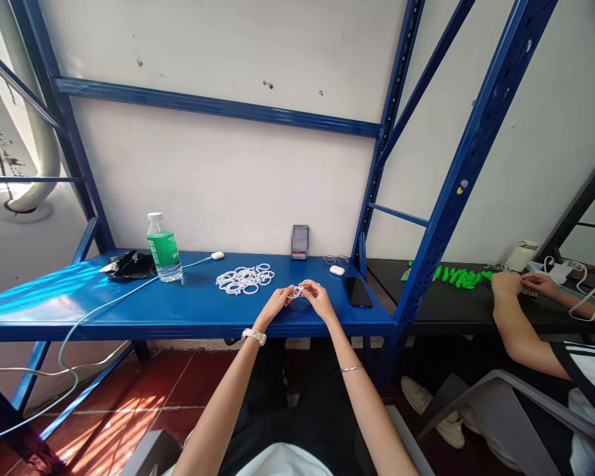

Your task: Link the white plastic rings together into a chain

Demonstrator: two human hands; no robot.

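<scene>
Currently my left hand (276, 303) and right hand (317, 297) both pinch one small white plastic ring (297, 291), held between their fingertips just above the front of the blue metal shelf-table (129, 304). Behind it lies a loose heap of white plastic rings (244, 277). I judge only this ring to be in work, and I cannot tell whether the heap is finished or waiting.

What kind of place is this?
Likely a small assembly workshop: blue steel racking used as a bench, a pile of white rings, and a co-worker beside green plastic parts.
</scene>
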